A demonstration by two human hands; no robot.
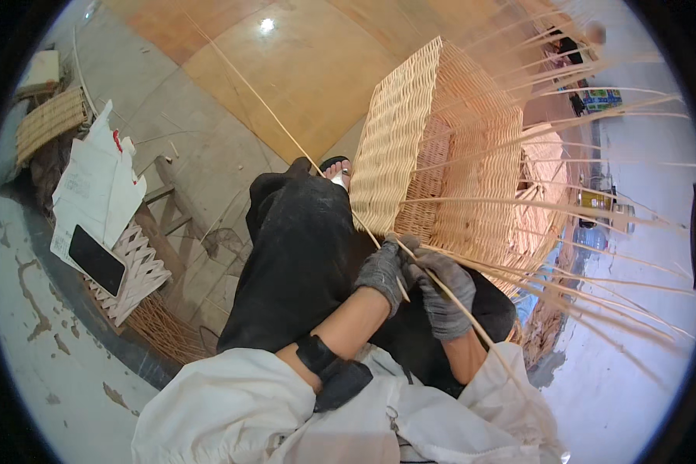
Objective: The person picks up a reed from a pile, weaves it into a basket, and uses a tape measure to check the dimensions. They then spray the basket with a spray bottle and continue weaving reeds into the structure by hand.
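Observation:
A woven pale basket (398, 124) lies on its side in front of my knees, long loose strands (626, 201) fanning out to the right. My left hand (383, 274), in a grey glove, is closed at the basket's lower left corner on a long thin strand (247, 83) that runs up to the upper left. My gloved right hand (441, 290) is closed beside it around strands at the same corner, with one thicker strand slanting down past the wrist toward the lower right. The fingertips of both hands partly hide each other.
At left, a phone (97, 259) rests on white sheets (93, 182) over a low stool, near a bundle of brown sticks (162, 329) and a woven mat (48, 124). Walls curve up on both sides. Bottles (595, 201) and other woven pieces (541, 147) are at right.

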